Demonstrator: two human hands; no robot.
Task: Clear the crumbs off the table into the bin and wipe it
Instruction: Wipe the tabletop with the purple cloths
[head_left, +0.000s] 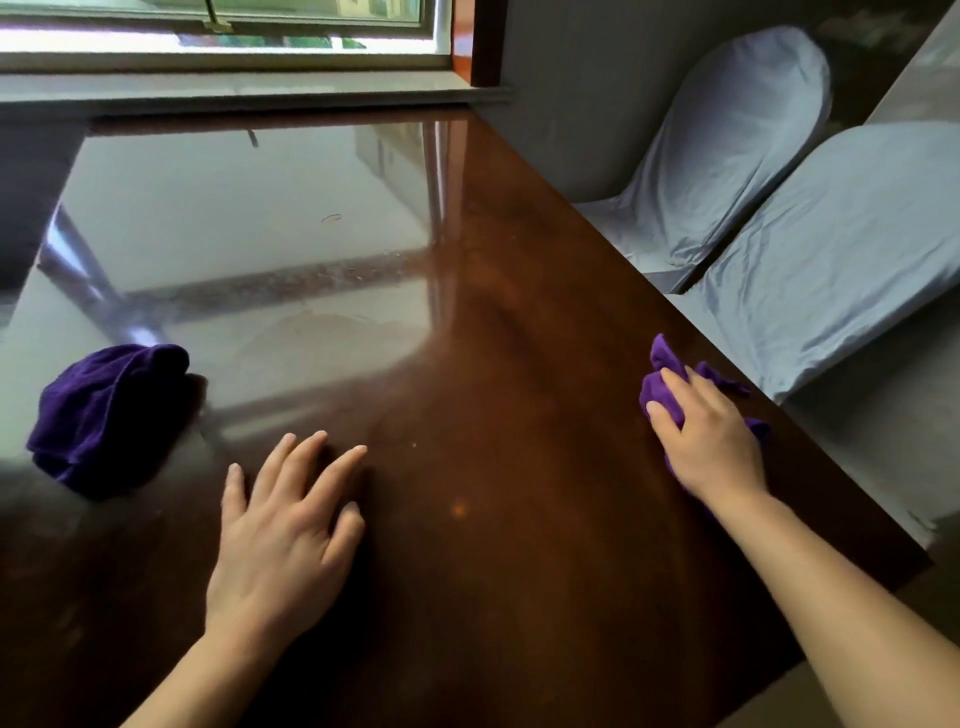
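A glossy dark brown table (493, 322) fills the view. My right hand (709, 436) presses a purple cloth (660, 387) flat against the table close to its right edge. My left hand (283, 535) lies palm down on the table near the front, fingers spread and holding nothing. A second purple cloth (106, 415) sits bunched up on the table to the left of my left hand, apart from it. A few tiny specks (460, 506) show on the wood between my hands, and a small mark (331, 218) farther back. No bin is in view.
Two chairs in pale grey covers (737, 140) (841, 249) stand along the table's right edge. A window (223, 31) and its sill run behind the table's far edge. The table's right edge slants from back centre to front right.
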